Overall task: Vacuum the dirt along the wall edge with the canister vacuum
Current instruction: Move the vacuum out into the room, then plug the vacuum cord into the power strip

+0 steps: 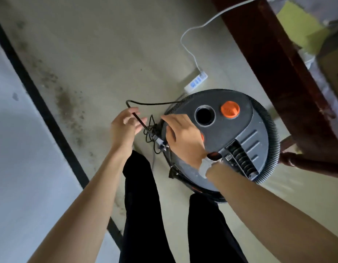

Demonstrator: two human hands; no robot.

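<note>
Head view, looking straight down. I see the canister vacuum [221, 137] on the concrete floor [111, 59], round dark-grey lid up, w/ an open black port [204, 115] and an orange knob [230, 109] side by side on top. Its ribbed grey hose [272, 130] curls round the right edge of the lid.

Left hand [125, 126] is just left of the canister, fingers loosely curled round the black power cord [139, 122]; cord runs across the palm, loops up and over toward the vac, and its slack lies tangled on the floor between the hand and the canister. Looks like a light hold, not a tight fist.

Right hand [181, 135] rests on the left rim of the lid, fingers fairly straight and spread, reaching down toward the cord bundle at the canister's side. Fingertips are hidden behind the rim, so I can't tell if they pinch anything. White watch [207, 166] on that wrist.

Dirt [67, 105] is a dark speckled band on the floor along the black baseboard [41, 103] at left, well apart from the vac, wall side. White power strip [196, 82] sits just beyond the canister, its white cable [190, 35] running off to the top. Dark red wooden furniture [278, 73] on the right. Black trouser legs [145, 205] at bottom centre.
</note>
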